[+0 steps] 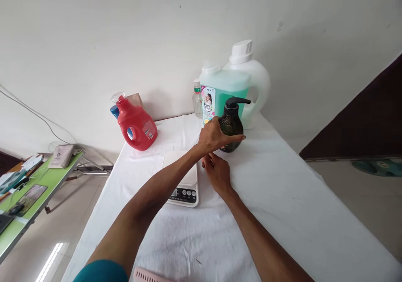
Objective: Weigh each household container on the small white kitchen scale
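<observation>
My left hand (214,137) reaches across and is closed round the side of a dark pump bottle (231,126), thumb stretched over its front. The bottle stands upright, its black spout pointing right. Just below it, my right hand (219,172) is curled closed beside the scale's right edge; what its fingers hold, if anything, is hidden. Partly under my left forearm lies a white kitchen scale (190,178) with a black button panel. Behind the pump bottle stands a jug of green liquid (230,87) with a "Pao dudu" label.
A large white jug (259,75) and a small clear bottle (197,102) stand by the wall. At the left is a red detergent bottle (138,125), with blue and brown things behind. A pink slotted object (149,275) lies at the near edge. A green table (59,175) stands left.
</observation>
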The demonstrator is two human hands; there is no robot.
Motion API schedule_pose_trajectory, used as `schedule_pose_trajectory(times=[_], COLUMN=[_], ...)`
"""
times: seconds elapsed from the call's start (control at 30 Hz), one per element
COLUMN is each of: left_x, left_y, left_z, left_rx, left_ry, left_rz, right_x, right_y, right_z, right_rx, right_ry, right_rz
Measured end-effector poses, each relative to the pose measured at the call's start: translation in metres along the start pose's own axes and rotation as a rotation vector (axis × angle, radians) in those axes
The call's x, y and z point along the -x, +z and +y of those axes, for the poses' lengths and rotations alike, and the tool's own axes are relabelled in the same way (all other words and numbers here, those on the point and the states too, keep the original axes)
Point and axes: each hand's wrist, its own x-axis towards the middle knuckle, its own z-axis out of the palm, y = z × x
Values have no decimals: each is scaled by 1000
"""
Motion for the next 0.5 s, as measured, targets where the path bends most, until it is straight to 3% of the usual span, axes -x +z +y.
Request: schedule_pose_trajectory(times=[0.1,0.2,0.33,0.5], left_x=[5,13,32,81], left_y=[-1,-15,-58,-111], left_z=[-6,-10,-16,-35], left_rx=[65,121,148,85], left_ry=[18,25,65,121], left_rz=[67,152,260,311], right_x=[1,2,4,4], right_y=[-1,-2,-3,-2], right_z=[-1,-2,-4,-5], right_rx=[1,1,12,41], right_ry=[-2,-8,0,16], right_rz=[2,5,7,-3])
